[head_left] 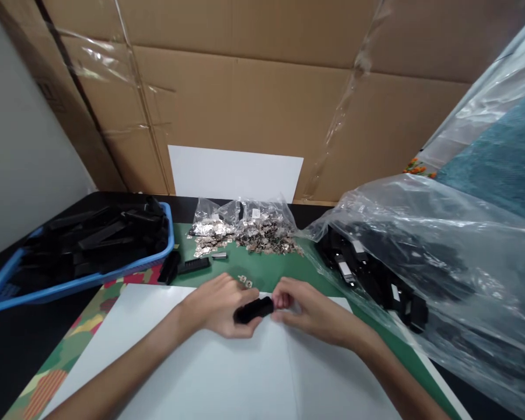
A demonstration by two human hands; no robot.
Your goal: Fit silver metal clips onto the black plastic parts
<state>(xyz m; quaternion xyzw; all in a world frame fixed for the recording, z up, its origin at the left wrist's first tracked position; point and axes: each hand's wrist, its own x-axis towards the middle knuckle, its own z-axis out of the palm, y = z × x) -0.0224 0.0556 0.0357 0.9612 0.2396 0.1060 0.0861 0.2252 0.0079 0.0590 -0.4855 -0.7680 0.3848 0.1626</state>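
Observation:
My left hand point(221, 306) grips a small black plastic bar point(254, 310) over a white sheet point(227, 373). My right hand point(308, 309) meets the bar's right end, fingertips pinched against it; whether a small metal piece sits between the fingers I cannot tell. Just beyond the hands a few tiny metal clips point(245, 282) lie on the green mat point(266, 268). A heap of shiny metal clips point(262, 233) spills from an open clear bag further back.
A blue basket point(9, 291) full of black plastic bars stands at the left. Two loose black bars point(184, 267) lie beside it. A large clear plastic bag point(420, 256) holding black parts fills the right side. Cardboard boxes point(266, 105) wall off the back.

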